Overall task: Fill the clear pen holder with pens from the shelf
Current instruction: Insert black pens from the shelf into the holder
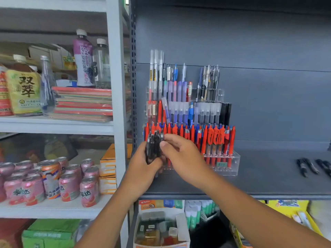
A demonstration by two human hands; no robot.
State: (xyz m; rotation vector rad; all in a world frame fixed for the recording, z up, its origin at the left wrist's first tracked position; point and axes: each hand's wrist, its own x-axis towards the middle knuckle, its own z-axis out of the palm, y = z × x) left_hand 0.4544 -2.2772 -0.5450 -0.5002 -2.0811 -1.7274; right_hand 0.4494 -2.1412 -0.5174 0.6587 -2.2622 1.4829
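- Pens (154, 147): a bundle of black ones, held upright in front of the left end of the holder (232, 159), above the shelf (268, 181).
- Left grip (143, 169): fingers curled round the lower half of the bundle.
- Right grip (180, 154): thumb and forefinger closed on the bundle's upper ends; which pen it pinches cannot be told.
- Handling: probably light, stiff, smooth plastic barrels. A loose bundle may slip or fan out. Take one pen near its clip end and keep the rest clamped.
- Holder: clear, tiered, likely light and easily pushed. Red pens (217, 140) crowd the front row. Insert vertically, without force.
- Loose pens (308, 167) lie on the shelf, well apart to the right.
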